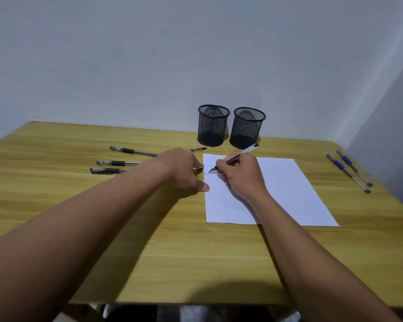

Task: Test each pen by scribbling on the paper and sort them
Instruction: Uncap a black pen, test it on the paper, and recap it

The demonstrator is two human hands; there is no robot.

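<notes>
My right hand (241, 176) grips an uncapped clear pen (244, 152) with its tip on the upper left part of the white paper (289, 194), beside a few faint scribbles. My left hand (184, 169) lies on the table with fingertips and thumb pressing the paper's left edge. A pen cap (198, 149) lies just beyond the left hand. Three black capped pens (116, 163) lie in a row at the left, partly hidden by my left arm. Two blue pens (349, 168) lie at the right.
Two black mesh pen cups (213, 125) (247, 127) stand side by side at the back of the wooden table (196, 252), against the wall. The table's right edge runs close to the blue pens.
</notes>
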